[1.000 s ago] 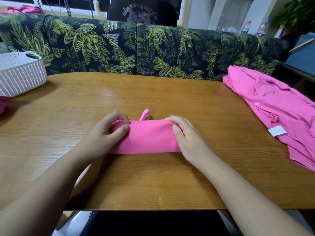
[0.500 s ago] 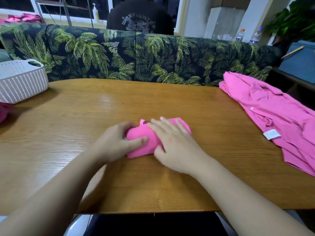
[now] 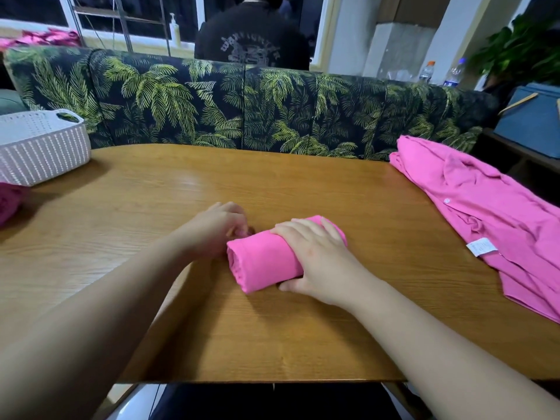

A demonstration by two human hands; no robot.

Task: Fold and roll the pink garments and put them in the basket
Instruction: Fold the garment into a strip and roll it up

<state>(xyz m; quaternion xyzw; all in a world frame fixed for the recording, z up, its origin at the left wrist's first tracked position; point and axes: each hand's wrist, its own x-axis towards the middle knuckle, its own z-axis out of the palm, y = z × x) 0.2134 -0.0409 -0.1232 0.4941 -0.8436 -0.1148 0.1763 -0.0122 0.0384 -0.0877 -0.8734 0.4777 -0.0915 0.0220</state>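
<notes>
On the glossy brown wooden table (image 3: 303,183), before a palm-print sofa (image 3: 242,104), the pink garment roll (image 3: 260,262) has been rolled tighter than half a second ago. It is gripped by the curled right hand (image 3: 318,256), while the left hand (image 3: 212,228) touches its far end, finger state unclear. The white perforated plastic basket (image 3: 42,156) is set far left, contents unseen, well apart from the unfolded pink shirt (image 3: 491,213) at right.

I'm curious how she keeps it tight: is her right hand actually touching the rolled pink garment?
Touching. The head view shows the right hand draped over the rolled pink garment, fingers across its top and thumb against its near side.
</notes>
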